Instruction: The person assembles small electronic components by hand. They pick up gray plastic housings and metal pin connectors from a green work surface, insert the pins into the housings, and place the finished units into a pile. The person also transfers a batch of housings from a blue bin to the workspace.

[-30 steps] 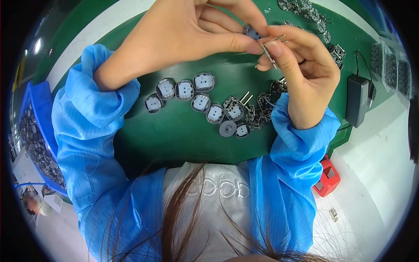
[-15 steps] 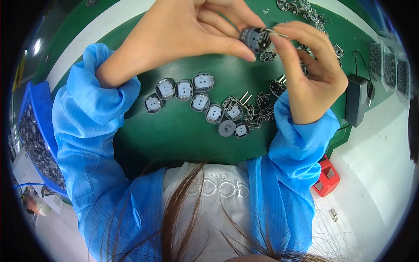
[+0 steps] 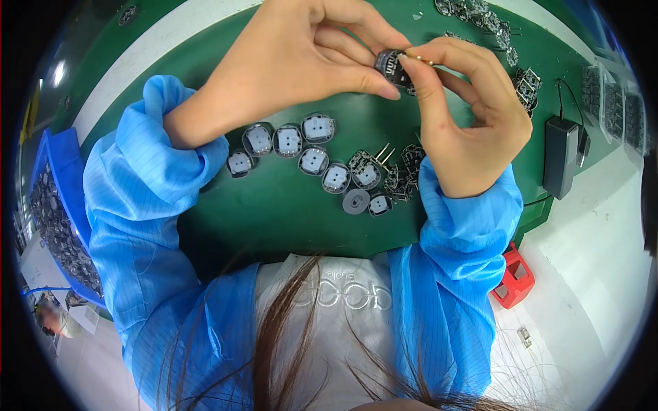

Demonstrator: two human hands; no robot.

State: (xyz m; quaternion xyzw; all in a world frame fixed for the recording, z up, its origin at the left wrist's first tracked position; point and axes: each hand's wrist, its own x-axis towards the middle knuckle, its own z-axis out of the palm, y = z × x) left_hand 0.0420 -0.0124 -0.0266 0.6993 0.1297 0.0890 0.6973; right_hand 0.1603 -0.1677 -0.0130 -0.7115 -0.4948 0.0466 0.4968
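Above the far part of the green table, my left hand (image 3: 288,65) grips a small dark round housing (image 3: 389,67) between thumb and fingers. My right hand (image 3: 473,123) pinches a small circuit board with metal pins (image 3: 423,60) against the housing's open side; my fingers mostly cover the board. Below the hands, several round housings with pale grey inserts (image 3: 288,140) lie in a curved row. A board with two long pins (image 3: 363,163) rests on one of them. Beside it lie a grey disc (image 3: 356,201) and loose circuit boards (image 3: 401,183), partly hidden by my right sleeve.
More circuit boards (image 3: 490,24) lie scattered at the far right, near clear trays of parts (image 3: 610,103). A black power adapter (image 3: 562,157) sits at the right edge. On the left stands a blue bin (image 3: 65,147) full of dark parts. A red stool (image 3: 514,277) is on the floor.
My right hand has shifted left, bringing the pinned board up against the housing. The housing has turned in my left hand, so its side now shows. The parts on the table have not moved.
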